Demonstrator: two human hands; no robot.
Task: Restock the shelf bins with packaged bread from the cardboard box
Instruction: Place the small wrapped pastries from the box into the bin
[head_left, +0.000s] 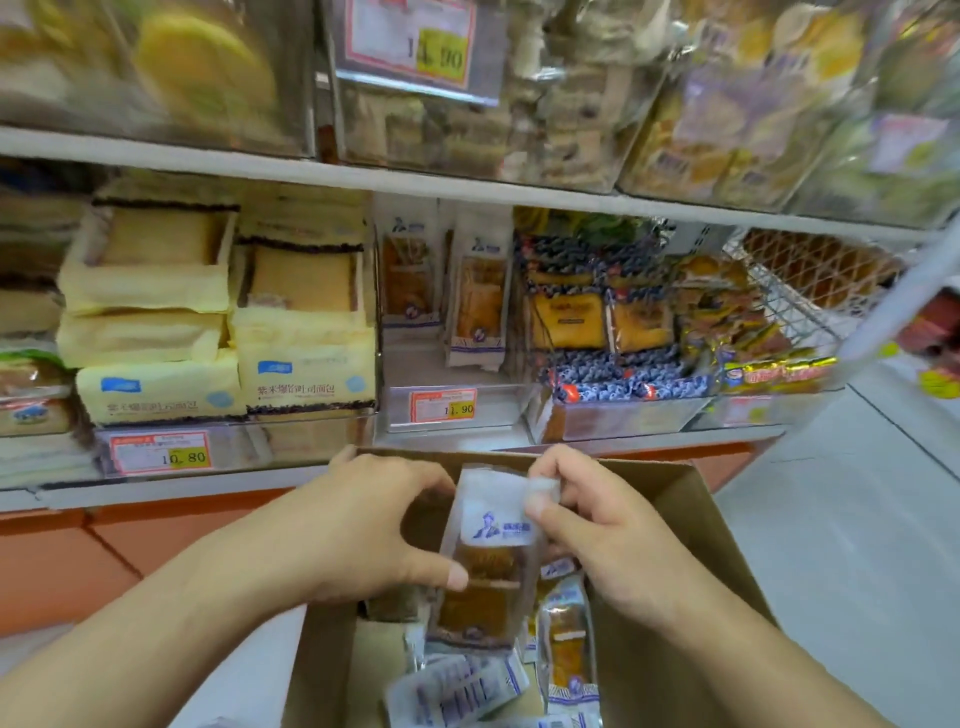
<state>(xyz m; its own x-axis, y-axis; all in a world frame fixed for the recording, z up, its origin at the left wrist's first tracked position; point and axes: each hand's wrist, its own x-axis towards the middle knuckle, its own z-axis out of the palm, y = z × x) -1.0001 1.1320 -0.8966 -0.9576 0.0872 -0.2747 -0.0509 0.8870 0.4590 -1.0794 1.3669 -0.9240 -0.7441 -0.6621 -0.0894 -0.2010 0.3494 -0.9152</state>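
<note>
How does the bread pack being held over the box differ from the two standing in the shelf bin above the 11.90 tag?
The held pack is gripped by the left hand and right hand above the cardboard box; the shelf packs stand untouched in their bin. The held pack looks larger, being nearer the camera. All share white wrapping, a blue logo and brown bread.

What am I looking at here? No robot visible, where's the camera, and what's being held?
There is no machine: a person works bare-handed, and the single wide-angle camera sits on their head, looking forward and down. The left hand and right hand both hold one bread packet, white-topped with a blue logo, upright over the open cardboard box. More such packets lie in the box. Behind it is a shop shelf; the middle bin, price tag ending .90, holds matching packets and looks part empty. Yellow bread packs fill the bin to its left.
</note>
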